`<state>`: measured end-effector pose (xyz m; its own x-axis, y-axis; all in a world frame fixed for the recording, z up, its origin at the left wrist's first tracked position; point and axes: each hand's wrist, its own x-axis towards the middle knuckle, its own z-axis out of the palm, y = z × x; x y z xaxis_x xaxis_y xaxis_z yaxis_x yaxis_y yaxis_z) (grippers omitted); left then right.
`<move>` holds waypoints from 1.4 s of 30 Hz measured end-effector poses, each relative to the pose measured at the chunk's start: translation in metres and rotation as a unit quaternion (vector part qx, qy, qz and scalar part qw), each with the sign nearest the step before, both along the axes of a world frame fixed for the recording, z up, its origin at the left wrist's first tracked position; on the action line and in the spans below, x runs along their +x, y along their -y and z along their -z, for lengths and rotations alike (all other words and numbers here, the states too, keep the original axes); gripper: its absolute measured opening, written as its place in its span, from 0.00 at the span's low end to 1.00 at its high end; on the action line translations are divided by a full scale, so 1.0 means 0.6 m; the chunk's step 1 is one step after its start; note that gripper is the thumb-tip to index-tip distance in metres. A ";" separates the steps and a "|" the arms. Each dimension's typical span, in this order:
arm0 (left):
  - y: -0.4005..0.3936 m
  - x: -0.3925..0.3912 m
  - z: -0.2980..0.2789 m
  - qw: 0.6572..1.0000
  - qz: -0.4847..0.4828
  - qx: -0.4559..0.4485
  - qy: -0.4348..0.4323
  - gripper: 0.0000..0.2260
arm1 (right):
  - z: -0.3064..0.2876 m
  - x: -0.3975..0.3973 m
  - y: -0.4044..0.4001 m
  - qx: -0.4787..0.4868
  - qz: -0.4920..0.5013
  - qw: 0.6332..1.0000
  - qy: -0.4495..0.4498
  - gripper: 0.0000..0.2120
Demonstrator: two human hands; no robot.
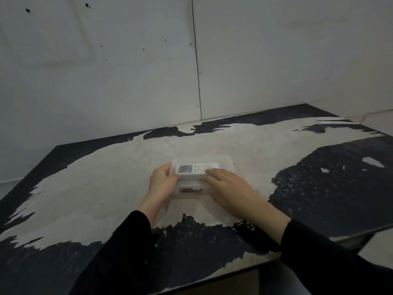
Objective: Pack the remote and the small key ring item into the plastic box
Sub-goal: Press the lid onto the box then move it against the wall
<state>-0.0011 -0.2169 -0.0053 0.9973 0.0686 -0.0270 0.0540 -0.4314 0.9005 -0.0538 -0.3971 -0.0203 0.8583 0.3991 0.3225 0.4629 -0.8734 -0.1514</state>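
- The table (106,177) fills the lower two thirds of the frame, its top a worn pale patch ringed by dark speckled areas; grey wall panels (127,71) stand behind it across the upper frame.
- Two black sleeves (119,252) rise from the bottom edge toward the centre.
- The clear plastic box (227,165) sits on the pale patch at the centre of the frame, hands at both ends.
- The right hand (231,192) lies palm down over the box's right side, fingers stretched flat and loosely together, tips on the remote's right end.
- The left hand (162,184) curls round the box's left end, thumb on top, fingers wrapped under the edge, gripping it.
- The white remote (195,168) lies lengthwise in the box, screen toward the left.
- A small dark red item (189,190), blurred, shows through the clear plastic just below the remote; whether it is the key ring item cannot be told.
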 end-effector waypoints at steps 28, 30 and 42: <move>0.724 0.436 0.014 0.987 0.158 -0.039 0.007 0.15 | -0.022 0.419 0.584 0.067 0.446 0.879 -0.154 0.35; 0.752 0.464 0.019 0.987 0.152 -0.039 0.022 0.15 | -0.015 0.455 0.615 0.051 0.444 0.883 -0.146 0.36; 0.771 0.518 0.009 0.980 0.192 -0.012 0.043 0.15 | -0.039 0.517 0.643 0.003 0.469 0.875 -0.119 0.24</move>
